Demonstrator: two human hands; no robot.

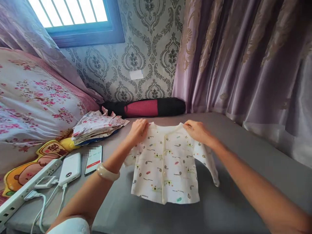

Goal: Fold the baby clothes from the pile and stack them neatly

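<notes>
Bright light enters through a barred, blue-framed window (73, 18) at upper left, set in a grey damask-patterned wall (151, 48); mauve curtains (234, 61) with gold motifs hang at right, a paler curtain (36, 32) at left, beside a grey surface (255, 139).

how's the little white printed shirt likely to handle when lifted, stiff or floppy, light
The white printed shirt is probably floppy: one sleeve droops below the right hand. It looks light, as the left hand and right hand grip it only near the shoulders. The buttoned front placket may flex slightly less.
</notes>
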